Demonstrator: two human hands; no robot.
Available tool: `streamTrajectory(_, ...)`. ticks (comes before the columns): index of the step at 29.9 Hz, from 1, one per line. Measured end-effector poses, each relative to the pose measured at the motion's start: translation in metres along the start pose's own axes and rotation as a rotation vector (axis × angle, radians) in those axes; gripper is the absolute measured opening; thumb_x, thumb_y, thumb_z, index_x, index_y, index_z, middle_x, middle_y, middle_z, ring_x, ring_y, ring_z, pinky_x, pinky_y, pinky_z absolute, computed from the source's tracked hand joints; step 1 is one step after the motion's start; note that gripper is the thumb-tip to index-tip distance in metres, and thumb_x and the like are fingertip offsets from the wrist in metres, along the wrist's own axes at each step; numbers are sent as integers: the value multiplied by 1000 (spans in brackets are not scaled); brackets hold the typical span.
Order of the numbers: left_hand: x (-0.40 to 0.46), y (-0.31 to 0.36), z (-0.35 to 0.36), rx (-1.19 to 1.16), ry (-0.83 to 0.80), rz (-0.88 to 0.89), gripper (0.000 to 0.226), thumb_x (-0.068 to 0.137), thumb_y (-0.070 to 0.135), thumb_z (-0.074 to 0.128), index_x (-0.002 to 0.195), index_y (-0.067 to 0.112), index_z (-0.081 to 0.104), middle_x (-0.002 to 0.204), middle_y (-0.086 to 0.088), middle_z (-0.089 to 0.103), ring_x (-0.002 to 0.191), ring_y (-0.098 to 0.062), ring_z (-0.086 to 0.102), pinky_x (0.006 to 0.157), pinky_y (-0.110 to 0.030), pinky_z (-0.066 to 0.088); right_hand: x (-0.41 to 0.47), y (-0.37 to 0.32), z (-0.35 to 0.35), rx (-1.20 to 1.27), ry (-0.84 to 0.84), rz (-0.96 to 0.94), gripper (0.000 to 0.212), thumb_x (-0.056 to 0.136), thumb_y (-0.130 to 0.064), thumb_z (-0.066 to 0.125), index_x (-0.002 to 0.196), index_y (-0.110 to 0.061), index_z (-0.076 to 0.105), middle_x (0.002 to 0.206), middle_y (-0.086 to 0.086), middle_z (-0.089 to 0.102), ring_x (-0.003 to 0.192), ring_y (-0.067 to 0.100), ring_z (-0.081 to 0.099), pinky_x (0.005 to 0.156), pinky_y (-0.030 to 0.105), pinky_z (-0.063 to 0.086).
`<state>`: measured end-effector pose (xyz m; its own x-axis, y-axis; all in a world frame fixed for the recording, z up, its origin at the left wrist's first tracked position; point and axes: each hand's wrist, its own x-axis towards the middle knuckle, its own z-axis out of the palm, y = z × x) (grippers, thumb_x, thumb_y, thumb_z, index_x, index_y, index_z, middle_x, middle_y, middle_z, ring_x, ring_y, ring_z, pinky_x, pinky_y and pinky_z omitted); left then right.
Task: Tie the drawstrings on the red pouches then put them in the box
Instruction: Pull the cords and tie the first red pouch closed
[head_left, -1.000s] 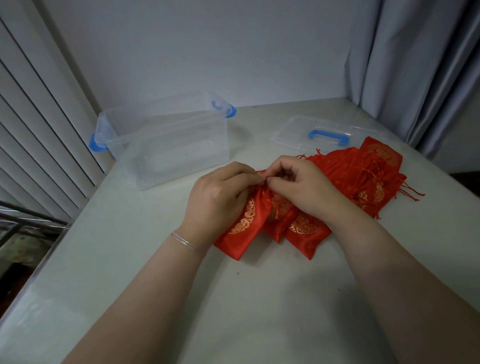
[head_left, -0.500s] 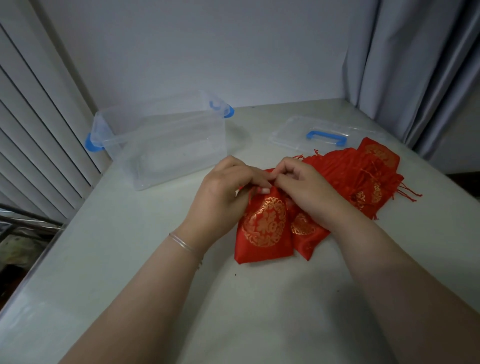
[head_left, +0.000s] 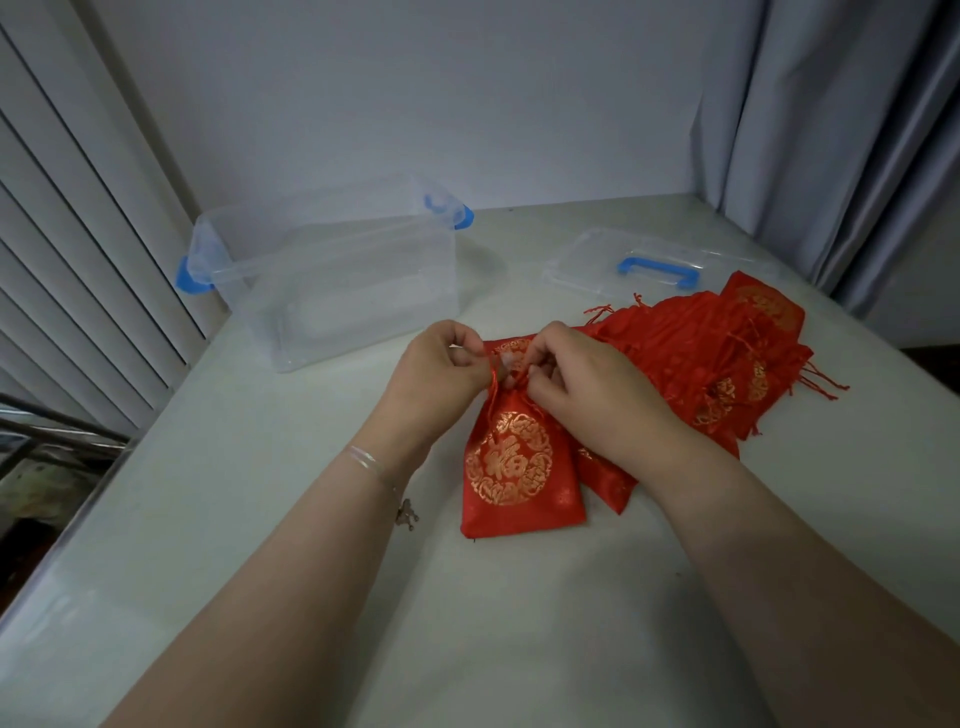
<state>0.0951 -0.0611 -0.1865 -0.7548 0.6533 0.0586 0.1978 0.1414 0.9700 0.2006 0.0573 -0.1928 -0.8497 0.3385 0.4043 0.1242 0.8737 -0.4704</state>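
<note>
A red pouch with a gold round emblem lies flat on the table in front of me, its neck gathered. My left hand pinches a red drawstring at the left of the neck. My right hand pinches the string at the right of the neck. A pile of several more red pouches lies to the right, partly under my right forearm. The clear plastic box with blue latches stands open and empty at the back left.
The box's clear lid with a blue handle lies at the back right, behind the pile. A grey curtain hangs at the right, slatted blinds at the left. The table's left edge drops off beside my left arm.
The front pouch has been turned flat with its emblem up and pulled toward me. Both hands have moved from the bunched pouch to the strings at its neck, which is now drawn in.
</note>
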Motion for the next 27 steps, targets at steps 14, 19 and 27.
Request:
streamTrajectory(14, 6, -3, -11, -54, -147, -262, 33, 83, 32, 69, 56, 16, 61, 57, 2, 57, 56, -12, 39, 56, -26, 28, -2, 2, 19, 394, -17, 119, 14, 87, -16, 62, 83, -30, 59, 77, -12, 59, 65, -1, 53, 64, 12, 43)
streamTrajectory(19, 4, -1, -16, -8, -195, -231, 28, 89, 32, 61, 70, 13, 68, 60, 5, 65, 56, -8, 41, 55, -20, 33, -2, 2, 18, 414, -7, 117, 11, 87, -15, 61, 85, -26, 60, 82, -10, 61, 69, 1, 53, 64, 11, 42)
streamTrajectory(27, 1, 5, -23, 114, -323, -130, 14, 74, 4, 76, 85, 13, 74, 80, -4, 74, 78, -10, 69, 79, -19, 52, -1, -1, 11, 125, 25, -189, 5, 85, -14, 61, 90, -15, 63, 90, -7, 53, 88, 8, 49, 76, 20, 40)
